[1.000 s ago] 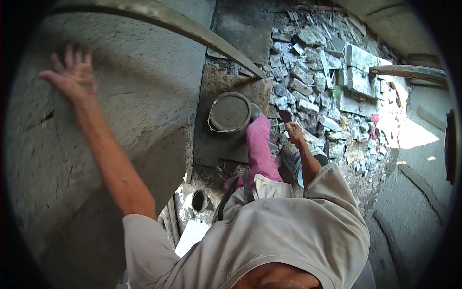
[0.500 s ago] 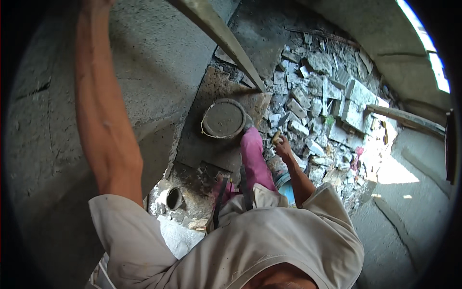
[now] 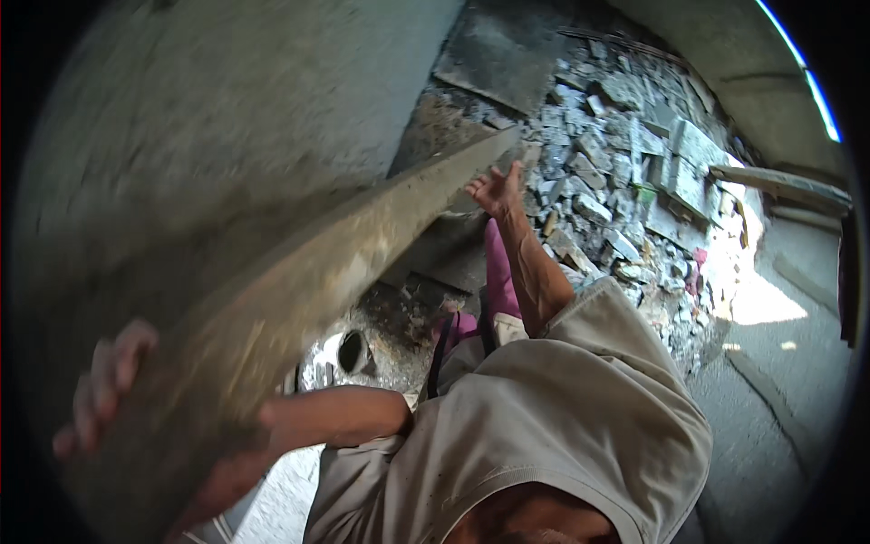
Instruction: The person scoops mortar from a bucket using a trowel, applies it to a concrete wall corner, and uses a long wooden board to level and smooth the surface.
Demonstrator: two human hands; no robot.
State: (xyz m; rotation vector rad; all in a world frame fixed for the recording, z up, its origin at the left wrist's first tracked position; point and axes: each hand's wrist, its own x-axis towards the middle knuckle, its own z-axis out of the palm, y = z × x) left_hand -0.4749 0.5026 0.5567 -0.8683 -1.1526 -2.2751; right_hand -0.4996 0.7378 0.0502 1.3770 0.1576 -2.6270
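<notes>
Left hand (image 3: 104, 388) clamped on the board (image 3: 362, 240), fingers round its edge; right hand (image 3: 498, 192), fingers apart, near its far end.

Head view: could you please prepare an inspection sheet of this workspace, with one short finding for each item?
Surface: ground dirty, strewn with small bits.
Job's things: board slants from lower left toward rubble; its near part is blurred.
Clutter: rubble lies loosely piled, with pale blocks on its right.
Grippers: left hand has fingers curled round the board's edge; right hand is open beside its far part, contact unclear.
Cables: nothing seen.
Surroundings: grey wall at left; sunlit patch at right.
</notes>
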